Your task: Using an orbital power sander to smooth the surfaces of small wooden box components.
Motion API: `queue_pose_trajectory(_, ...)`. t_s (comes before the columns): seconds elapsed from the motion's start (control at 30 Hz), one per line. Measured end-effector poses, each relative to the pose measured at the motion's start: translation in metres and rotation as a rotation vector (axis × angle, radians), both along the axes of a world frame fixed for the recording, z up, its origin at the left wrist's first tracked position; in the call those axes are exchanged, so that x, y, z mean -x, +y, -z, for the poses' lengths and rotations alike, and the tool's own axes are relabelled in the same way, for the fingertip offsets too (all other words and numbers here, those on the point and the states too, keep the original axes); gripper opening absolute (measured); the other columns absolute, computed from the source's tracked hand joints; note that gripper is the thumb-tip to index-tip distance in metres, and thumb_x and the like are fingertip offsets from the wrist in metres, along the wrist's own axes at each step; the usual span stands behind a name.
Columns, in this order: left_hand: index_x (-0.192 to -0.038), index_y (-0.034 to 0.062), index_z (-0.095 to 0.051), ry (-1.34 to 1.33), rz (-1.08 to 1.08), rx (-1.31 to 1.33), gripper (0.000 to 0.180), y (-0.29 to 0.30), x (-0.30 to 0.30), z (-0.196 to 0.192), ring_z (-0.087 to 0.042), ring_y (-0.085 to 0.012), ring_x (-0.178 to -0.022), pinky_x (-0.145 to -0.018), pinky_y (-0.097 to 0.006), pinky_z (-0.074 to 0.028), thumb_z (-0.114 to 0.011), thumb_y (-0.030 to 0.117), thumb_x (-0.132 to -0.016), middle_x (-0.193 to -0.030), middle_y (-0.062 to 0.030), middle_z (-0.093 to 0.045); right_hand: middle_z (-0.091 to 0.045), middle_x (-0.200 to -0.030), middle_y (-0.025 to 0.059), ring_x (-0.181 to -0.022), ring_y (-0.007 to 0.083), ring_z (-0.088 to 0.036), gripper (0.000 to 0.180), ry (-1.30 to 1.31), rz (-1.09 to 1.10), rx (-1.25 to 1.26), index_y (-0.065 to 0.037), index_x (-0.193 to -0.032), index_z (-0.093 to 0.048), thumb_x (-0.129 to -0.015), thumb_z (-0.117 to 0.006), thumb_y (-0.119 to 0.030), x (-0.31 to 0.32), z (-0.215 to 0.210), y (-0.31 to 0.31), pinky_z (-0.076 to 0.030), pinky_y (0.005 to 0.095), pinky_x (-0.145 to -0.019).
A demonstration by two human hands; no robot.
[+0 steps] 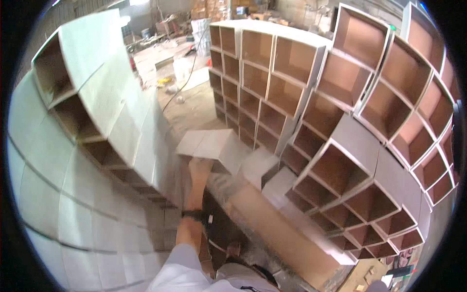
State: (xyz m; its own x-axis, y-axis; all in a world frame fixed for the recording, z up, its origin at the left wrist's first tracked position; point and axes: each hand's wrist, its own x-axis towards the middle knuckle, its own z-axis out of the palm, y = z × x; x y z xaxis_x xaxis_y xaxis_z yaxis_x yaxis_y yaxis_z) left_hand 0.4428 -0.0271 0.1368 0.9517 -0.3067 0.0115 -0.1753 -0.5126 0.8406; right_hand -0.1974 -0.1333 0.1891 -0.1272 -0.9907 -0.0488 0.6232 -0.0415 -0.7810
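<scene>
My left hand [199, 169] reaches forward from a pale sleeve, with a dark band on the wrist. Its fingers are closed on the near edge of a white open-fronted box [206, 140]. The box is tilted, and part of its dark opening shows beside the hand. The fingers are slightly blurred. My right hand does not show. Right of the held box, another pale box [260, 164] sits low, close to a long brown board [287, 233].
A tall stack of white boxes [114, 92] rises on the left. Stacked open boxes with brown insides [258, 48] stand ahead, and more [340, 168] fill the right. A cable [187, 80] hangs near a white bucket [182, 68] farther back.
</scene>
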Motion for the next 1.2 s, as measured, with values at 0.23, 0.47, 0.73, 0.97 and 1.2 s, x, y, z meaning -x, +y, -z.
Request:
queue_pose_trajectory(0.23,-0.119,0.0023,-0.059,-0.422,0.005,0.606,0.045,-0.044,-0.113,0.031,-0.057,-0.0338,-0.108,-0.089,-0.042,-0.043,-0.064,0.022,-0.078,-0.119,-0.0224,-0.059,-0.051,-0.098,0.0075,-0.077,0.0151,-0.046,0.032,-0.001,0.091,-0.046,-0.001,-0.107,-0.051,-0.086,-0.060,-0.024,-0.031,0.003,0.007,-0.042,0.0215,-0.054)
queue_pose_trajectory(0.47,-0.114,0.0003,-0.060,-0.441,-0.030,0.103,0.041,-0.047,-0.216,0.131,-0.061,-0.0349,-0.101,-0.085,-0.042,-0.046,-0.063,0.021,-0.079,-0.109,-0.0212,-0.064,-0.051,-0.098,0.0075,-0.076,0.0150,-0.046,0.033,0.016,0.102,-0.034,-0.001,-0.107,-0.051,-0.086,-0.059,-0.025,-0.043,0.000,0.003,-0.042,0.0214,-0.053)
queue_pose_trajectory(0.73,-0.104,-0.0027,-0.065,0.087,-0.163,0.263,0.024,-0.104,-0.173,0.127,-0.064,-0.0207,-0.081,-0.068,-0.034,-0.049,-0.055,0.010,-0.086,-0.086,-0.0118,-0.069,-0.051,-0.098,0.0076,-0.075,0.0149,-0.046,0.033,0.086,0.209,-0.043,-0.001,-0.108,-0.051,-0.086,-0.058,-0.025,-0.063,-0.004,0.022,-0.041,0.0212,-0.052)
queue_pose_trajectory(0.97,-0.103,-0.0052,-0.065,0.295,-0.019,0.734,0.022,-0.136,-0.241,0.153,-0.063,-0.0196,-0.088,-0.076,-0.031,-0.050,-0.052,0.005,-0.088,-0.099,-0.0102,-0.067,-0.051,-0.097,0.0076,-0.075,0.0148,-0.046,0.034,0.114,0.271,-0.068,-0.001,-0.108,-0.051,-0.087,-0.058,-0.026,-0.073,-0.007,0.033,-0.041,0.0210,-0.052)
queue_pose_trajectory(1.2,-0.102,-0.0049,-0.065,0.159,0.003,0.756,0.025,-0.146,-0.261,0.174,-0.064,-0.0200,-0.085,-0.075,-0.031,-0.050,-0.051,0.012,-0.091,-0.096,-0.0104,-0.069,-0.051,-0.097,0.0077,-0.074,0.0147,-0.046,0.034,0.104,0.292,-0.078,0.000,-0.108,-0.051,-0.087,-0.057,-0.026,-0.068,-0.009,0.054,-0.041,0.0209,-0.051)
